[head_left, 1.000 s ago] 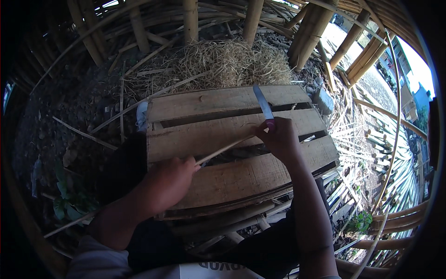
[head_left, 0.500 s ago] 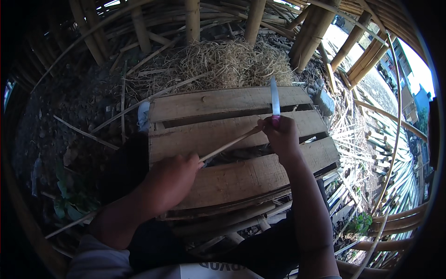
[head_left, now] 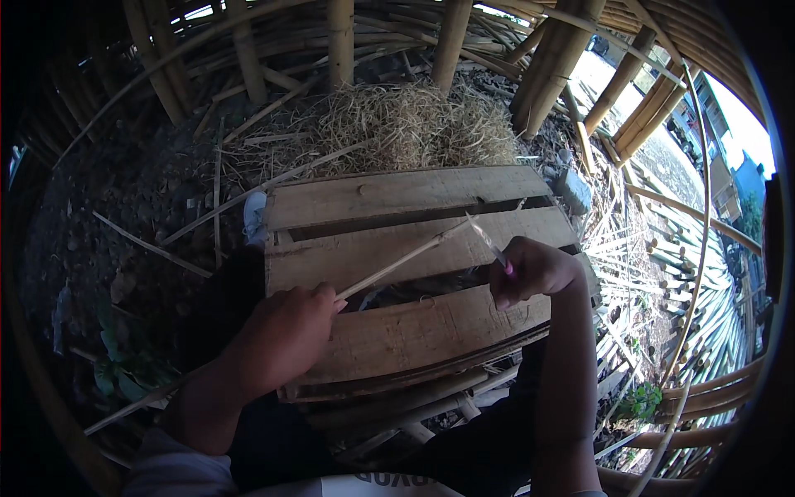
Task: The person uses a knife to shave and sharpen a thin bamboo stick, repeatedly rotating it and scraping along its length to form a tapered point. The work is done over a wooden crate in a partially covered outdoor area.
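Note:
My left hand (head_left: pixel 286 340) is closed around a thin, pale bamboo strip (head_left: pixel 389 270), which slants up to the right over a slatted wooden table (head_left: pixel 397 338). The strip's other end passes back under my left forearm to the lower left. In my right hand (head_left: pixel 537 272), a knife (head_left: pixel 487 238) with a pink handle is gripped, its blade tilted up and to the left. The blade's tip is close to the far end of the strip; whether they touch I cannot tell.
A heap of curly bamboo shavings (head_left: pixel 406 124) lies behind the table. Upright bamboo posts (head_left: pixel 340 45) stand beyond it. Many cut bamboo pieces (head_left: pixel 696 306) cover the sunlit ground at right. Loose strips (head_left: pixel 153 242) lie on the dark soil at left, near a shoe (head_left: pixel 254 217).
My right hand has come off the strip's far end and moved right and nearer. The knife has swung from upright to leaning left. My left hand has shifted slightly left with the strip.

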Demonstrator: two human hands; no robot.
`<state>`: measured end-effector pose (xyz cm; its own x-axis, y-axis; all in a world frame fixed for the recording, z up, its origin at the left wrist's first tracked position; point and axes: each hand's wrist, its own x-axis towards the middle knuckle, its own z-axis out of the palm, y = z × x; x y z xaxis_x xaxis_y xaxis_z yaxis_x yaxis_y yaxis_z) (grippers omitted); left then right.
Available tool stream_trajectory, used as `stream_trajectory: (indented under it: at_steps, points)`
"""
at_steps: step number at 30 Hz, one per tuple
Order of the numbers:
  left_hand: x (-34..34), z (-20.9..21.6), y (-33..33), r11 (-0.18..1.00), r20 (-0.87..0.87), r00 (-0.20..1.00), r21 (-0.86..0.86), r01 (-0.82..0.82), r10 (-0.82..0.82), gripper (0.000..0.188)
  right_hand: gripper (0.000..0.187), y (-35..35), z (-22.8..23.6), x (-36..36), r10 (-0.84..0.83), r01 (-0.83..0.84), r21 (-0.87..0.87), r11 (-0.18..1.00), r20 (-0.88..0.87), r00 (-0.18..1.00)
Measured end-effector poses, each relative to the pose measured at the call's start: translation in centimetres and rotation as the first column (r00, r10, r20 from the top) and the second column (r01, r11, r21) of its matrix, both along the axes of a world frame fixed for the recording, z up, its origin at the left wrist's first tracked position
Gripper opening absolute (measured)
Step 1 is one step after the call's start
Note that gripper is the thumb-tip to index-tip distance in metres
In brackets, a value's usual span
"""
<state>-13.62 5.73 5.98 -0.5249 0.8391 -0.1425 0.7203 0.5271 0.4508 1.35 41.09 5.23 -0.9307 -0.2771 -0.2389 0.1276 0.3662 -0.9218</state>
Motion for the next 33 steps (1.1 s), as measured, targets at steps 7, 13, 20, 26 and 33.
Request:
stream_trajectory:
  at_steps: [7,13,20,26,33]
  points:
    - [-0.4,-0.4,0.2,0.999,-0.047,0.998,-0.037,-0.035,0.033,0.029,0.034,-1.6,1.6,-2.8,-0.938,0.924,-0.177,0.338,-0.146,0.315]
    - [-0.3,-0.8,0.6,0.997,-0.034,0.999,-0.075,-0.001,-0.001,0.032,0.036,-2.8,-1.6,-3.4,-0.782,0.821,-0.014,0.571,-0.314,0.538]
    - [-1.3,-0.9,1.9,0.979,0.109,0.991,-0.182,0.096,-0.077,0.035,0.027,-6.8,-3.2,-4.2,-0.379,0.514,0.53,0.674,-0.348,0.857]
    - [-4.1,3.6,3.3,0.962,0.22,0.975,-0.267,0.058,0.002,0.041,0.019,-3.9,-5.4,-4.1,-0.442,0.656,0.519,0.548,-0.487,0.754]
    - [-19.8,3.4,2.8,0.712,0.035,0.901,-0.627,-0.316,0.432,0.03,0.018,-2.7,-5.7,-3.5,-0.431,0.681,0.566,0.464,-0.527,0.732]
